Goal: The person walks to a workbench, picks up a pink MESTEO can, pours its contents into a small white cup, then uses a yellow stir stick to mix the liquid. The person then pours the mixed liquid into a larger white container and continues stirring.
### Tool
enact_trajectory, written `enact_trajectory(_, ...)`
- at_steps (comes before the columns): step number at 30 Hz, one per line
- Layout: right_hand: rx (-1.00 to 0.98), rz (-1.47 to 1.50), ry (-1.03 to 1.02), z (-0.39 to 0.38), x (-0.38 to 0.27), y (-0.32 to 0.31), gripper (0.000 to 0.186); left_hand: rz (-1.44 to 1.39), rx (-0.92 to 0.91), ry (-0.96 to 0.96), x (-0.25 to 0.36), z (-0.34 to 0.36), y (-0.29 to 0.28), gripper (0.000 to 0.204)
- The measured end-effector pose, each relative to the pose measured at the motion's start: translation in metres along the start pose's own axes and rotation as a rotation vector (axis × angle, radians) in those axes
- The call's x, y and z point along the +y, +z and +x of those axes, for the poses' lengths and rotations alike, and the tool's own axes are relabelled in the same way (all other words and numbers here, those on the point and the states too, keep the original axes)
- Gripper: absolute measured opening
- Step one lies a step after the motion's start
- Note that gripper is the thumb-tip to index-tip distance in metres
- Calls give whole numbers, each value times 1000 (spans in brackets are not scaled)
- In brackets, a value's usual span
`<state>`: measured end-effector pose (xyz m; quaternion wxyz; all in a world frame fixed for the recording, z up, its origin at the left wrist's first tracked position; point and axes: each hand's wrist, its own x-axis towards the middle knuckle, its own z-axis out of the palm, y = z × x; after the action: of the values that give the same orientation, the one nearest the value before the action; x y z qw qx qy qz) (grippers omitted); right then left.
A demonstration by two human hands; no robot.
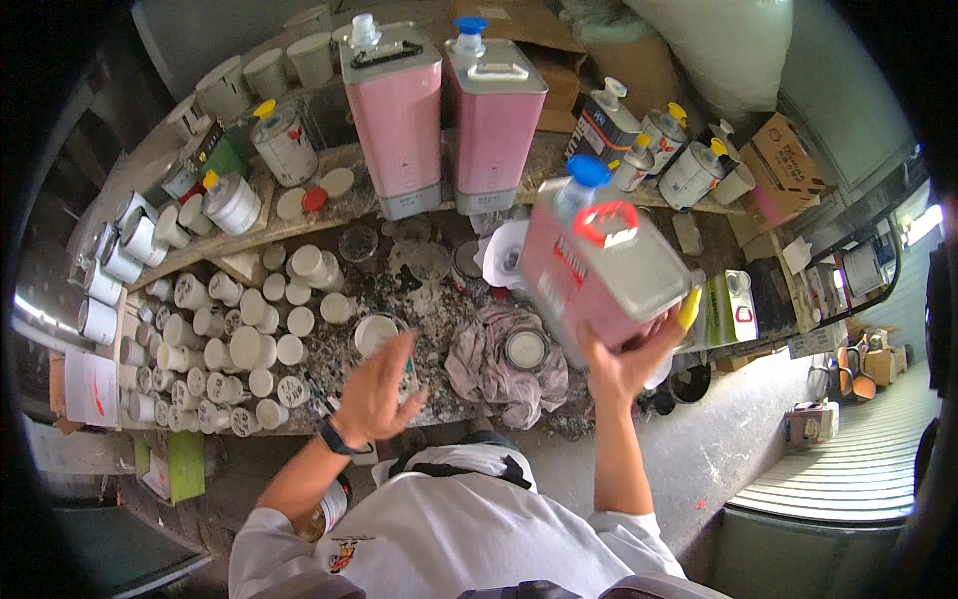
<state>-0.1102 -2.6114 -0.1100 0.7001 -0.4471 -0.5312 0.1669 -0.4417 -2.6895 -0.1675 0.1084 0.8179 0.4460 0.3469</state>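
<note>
The pink can (607,268) is up over the messy bench (424,265), gripped at its near side by the right hand (629,367). The left hand (377,394) is spread and holds nothing; it could help with the weight. Go slow and steady. The can is boxy: shiny silver top, red handle (606,208), blue cap (587,172).

wkbench (423,285) paint-spattered | shelf (337,160) wd, at back | flr (733,411) grey | wall (843,75) pale, R | lt (932,219) bright, far R
</note>
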Motion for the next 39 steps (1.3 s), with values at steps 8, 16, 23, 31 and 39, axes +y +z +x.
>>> enact_trajectory(8, 151, -250, -79, 90, 131, 122, 123, -36, -223, -215, 30, -63, 19, 69)
enact_trajectory(16, 151, -566, -253, 82, 146, 167, 118, -14, -95, -734, 30, -143, 19, 61)
enact_trajectory(23, 42, -597, -457, 101, 105, 258, 147, -50, -42, -700, 27, -164, 12, 54)
enact_trajectory(31, 3, -275, -246, 103, 63, 227, 148, -37, -88, -607, -3, -151, -35, 54)
enact_trajectory(39, -307, -215, -97, 27, -32, 79, 138, 141, 155, -168, -58, -79, -142, 51)
